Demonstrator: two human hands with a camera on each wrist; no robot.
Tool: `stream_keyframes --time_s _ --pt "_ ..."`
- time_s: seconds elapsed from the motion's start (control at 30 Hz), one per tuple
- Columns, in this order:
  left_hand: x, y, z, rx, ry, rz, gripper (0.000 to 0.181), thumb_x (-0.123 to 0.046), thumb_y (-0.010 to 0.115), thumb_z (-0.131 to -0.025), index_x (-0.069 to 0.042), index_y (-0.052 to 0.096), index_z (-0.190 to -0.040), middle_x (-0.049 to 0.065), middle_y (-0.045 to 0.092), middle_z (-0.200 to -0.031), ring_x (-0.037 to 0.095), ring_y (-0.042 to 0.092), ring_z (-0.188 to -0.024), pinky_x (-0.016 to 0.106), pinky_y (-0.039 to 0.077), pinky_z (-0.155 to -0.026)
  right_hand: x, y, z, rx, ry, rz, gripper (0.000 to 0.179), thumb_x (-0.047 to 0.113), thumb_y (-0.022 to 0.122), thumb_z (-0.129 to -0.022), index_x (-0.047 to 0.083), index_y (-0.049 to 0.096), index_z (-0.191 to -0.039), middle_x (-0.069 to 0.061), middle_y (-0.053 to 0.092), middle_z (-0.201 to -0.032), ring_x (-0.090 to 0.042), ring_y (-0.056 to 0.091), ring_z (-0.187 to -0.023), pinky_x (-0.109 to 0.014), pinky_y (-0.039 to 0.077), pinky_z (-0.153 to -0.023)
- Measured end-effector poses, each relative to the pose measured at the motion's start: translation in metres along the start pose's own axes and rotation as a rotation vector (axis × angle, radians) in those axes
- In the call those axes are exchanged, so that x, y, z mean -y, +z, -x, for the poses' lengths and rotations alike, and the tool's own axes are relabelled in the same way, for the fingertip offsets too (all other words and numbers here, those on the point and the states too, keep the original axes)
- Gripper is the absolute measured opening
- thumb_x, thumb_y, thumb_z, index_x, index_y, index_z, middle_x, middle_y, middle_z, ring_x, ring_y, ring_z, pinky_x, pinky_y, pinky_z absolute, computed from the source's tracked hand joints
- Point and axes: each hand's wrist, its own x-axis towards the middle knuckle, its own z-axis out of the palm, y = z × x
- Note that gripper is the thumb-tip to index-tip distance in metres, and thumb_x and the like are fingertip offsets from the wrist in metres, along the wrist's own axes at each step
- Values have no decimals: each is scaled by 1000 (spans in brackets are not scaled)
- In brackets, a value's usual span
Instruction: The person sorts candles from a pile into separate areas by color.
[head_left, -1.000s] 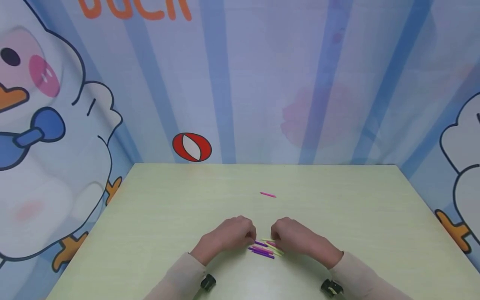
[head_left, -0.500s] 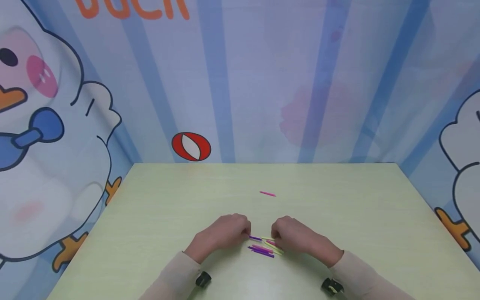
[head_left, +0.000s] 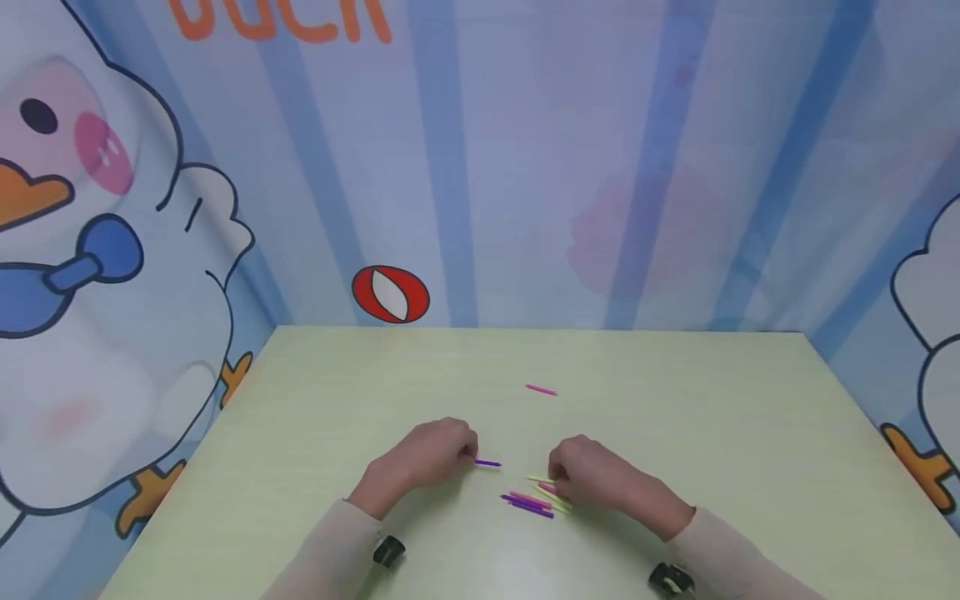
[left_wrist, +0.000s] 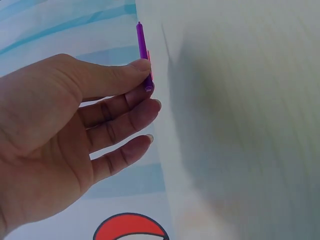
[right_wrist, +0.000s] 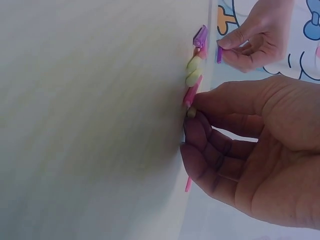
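Between thumb and forefinger, my left hand (head_left: pixel 423 454) pinches a thin purple stick (head_left: pixel 489 463). The left wrist view shows this stick (left_wrist: pixel 142 42) poking past the thumb, the other fingers loosely bent below. To the right of it, my right hand (head_left: pixel 600 479) is down at a small heap of sticks. Thumb and forefinger there pinch the end of a yellow stick (right_wrist: pixel 192 113), mostly hidden by the fingers in the right wrist view. Beside that hand lie a pink stick (right_wrist: pixel 192 91), more yellow sticks and several purple sticks (head_left: pixel 531 506), close together and partly overlapping.
A single pink stick (head_left: pixel 542 389) lies farther back on the pale table (head_left: pixel 375 375). Behind the table's far edge hangs a blue striped cloth (head_left: pixel 510 167) with printed ducks. A dark wrist device (head_left: pixel 389 551) sits at the left sleeve, another (head_left: pixel 670 579) at the right.
My left hand has drawn away from the heap, left and slightly farther back, carrying the purple stick. The right hand stays at the heap.
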Motion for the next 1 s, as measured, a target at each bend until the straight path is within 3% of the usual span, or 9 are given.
stream_keyframes --time_s 0.4,0.6,1.0 --pt "28 -3 10 -43 -30 4 7 -8 71 -92 -12 73 -88 -7 61 -81 11 52 -75 30 50 -73 -4 0 3 -21 -32 -23 18 -4 68 -81 10 69 -71 9 54 -63 -5 46 -55 -23 43 -51" --pt "43 -2 14 -34 -82 23 6 -9 71 -92 -13 74 -88 -7 62 -81 11 53 -76 32 51 -75 -1 1 0 -7 -6 -26 17 -1 70 -84 11 70 -73 9 55 -64 -5 46 -56 -23 42 -52" --pt "49 -9 19 -55 -130 70 8 -6 71 -91 -12 73 -87 -5 62 -81 13 52 -75 34 51 -76 -1 0 2 -2 25 -29 15 -2 69 -84 10 71 -75 8 56 -65 -7 49 -57 -24 43 -53"
